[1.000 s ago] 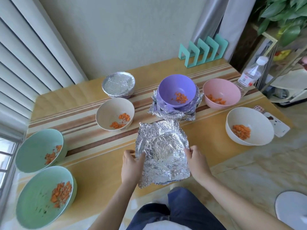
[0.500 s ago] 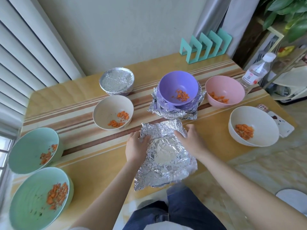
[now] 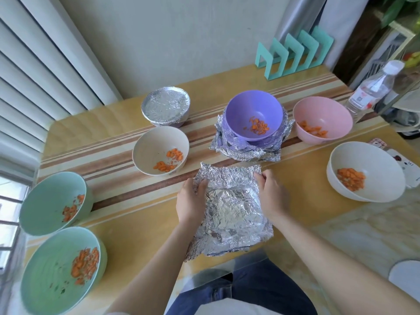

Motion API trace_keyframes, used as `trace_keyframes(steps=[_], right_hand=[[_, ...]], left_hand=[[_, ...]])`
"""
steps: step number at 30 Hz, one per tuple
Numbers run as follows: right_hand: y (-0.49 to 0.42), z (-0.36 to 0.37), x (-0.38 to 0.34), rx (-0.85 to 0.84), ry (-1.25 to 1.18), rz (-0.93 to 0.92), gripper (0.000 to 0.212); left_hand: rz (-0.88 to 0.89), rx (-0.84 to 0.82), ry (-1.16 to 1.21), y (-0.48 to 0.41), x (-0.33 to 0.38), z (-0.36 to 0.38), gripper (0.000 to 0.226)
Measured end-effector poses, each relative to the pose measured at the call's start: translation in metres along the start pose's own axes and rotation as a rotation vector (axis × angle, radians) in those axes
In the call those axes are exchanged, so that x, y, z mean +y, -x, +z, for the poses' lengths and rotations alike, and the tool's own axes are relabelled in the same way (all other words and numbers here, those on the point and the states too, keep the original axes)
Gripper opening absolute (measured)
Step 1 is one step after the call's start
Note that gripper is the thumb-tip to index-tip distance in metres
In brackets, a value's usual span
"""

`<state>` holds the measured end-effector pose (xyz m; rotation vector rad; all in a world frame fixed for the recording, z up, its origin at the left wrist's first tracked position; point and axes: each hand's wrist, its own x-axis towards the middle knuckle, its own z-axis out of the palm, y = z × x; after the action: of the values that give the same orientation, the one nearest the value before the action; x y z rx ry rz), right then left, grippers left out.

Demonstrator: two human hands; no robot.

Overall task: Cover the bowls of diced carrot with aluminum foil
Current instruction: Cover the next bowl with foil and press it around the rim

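A crumpled foil sheet lies on the table's front edge. My left hand pinches its far left corner and my right hand pinches its far right corner, lifting the far edge. Open bowls of diced carrot stand around: a beige bowl, a purple bowl sitting on a stack of foil sheets, a pink bowl, a white bowl and two green bowls. A foil-covered bowl stands at the back.
A teal rack stands at the table's back right. A plastic water bottle is at the right corner, and a phone lies by the white bowl. A window with blinds is at the left.
Both hands slid from the sheet's near sides up to its far corners and spread the folded far edge open, so the sheet is wider at the top.
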<state>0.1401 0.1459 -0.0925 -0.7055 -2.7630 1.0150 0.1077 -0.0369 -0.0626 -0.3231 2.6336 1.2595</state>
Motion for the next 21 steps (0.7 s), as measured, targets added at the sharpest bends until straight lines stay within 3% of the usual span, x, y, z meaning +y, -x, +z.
trace_keyframes(steps=[1,3,5,10,15,18,21], right_hand=[[-0.001,0.001,0.002,-0.01,-0.022,0.011,0.026],[-0.004,0.004,0.005,-0.047,-0.075,0.057,0.027],[-0.009,0.006,0.007,-0.122,-0.141,0.131,0.029],[-0.02,0.001,0.004,-0.392,-0.208,0.314,0.049],[-0.022,0.001,0.006,-0.477,-0.276,0.47,0.06],[-0.023,0.0,0.005,-0.454,-0.249,0.423,0.053],[-0.029,0.003,0.011,-0.403,-0.162,0.312,0.054]], left_hand=[[-0.017,-0.008,0.018,-0.001,0.0,0.001,0.016],[-0.068,-0.024,0.06,-0.005,-0.005,0.004,0.047],[-0.112,-0.046,0.166,-0.012,-0.01,0.006,0.06],[-0.292,-0.108,0.401,-0.02,-0.009,0.006,0.033],[-0.401,-0.155,0.47,-0.024,-0.007,0.007,0.02],[-0.22,-0.01,0.301,-0.021,-0.011,0.012,0.024],[0.272,0.184,-0.023,-0.017,-0.013,0.012,0.023]])
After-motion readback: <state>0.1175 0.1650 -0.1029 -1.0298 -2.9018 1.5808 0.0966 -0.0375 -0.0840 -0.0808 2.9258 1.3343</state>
